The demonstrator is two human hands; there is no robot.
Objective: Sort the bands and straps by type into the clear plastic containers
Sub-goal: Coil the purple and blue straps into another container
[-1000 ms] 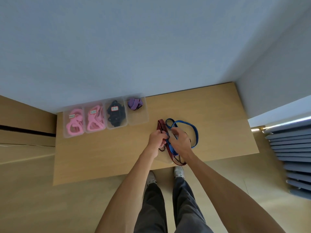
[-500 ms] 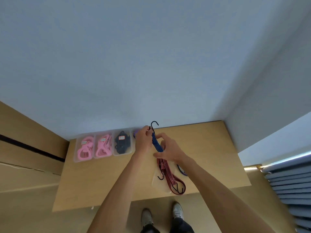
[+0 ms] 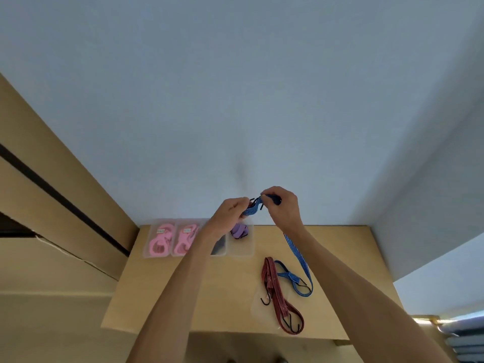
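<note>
Surface: wooden table [image 3: 183,297] against a pale blue wall [image 3: 235,100]
Left hand [image 3: 230,214]: fingers curled round one end of the blue bungee cord [image 3: 301,260]
Right hand [image 3: 284,205]: pinches the same cord near its hook
Cord: raised above the table, tail looping down beside the red bungee cord [image 3: 275,289]
Containers [image 3: 239,251]: clear, in a row at the wall, holding pink bands [image 3: 159,239] and a purple strap [image 3: 238,230]

Both arms are bare to the frame's edge, no sleeves showing. The left hand [image 3: 230,214] and right hand [image 3: 284,205] wear nothing.
</note>
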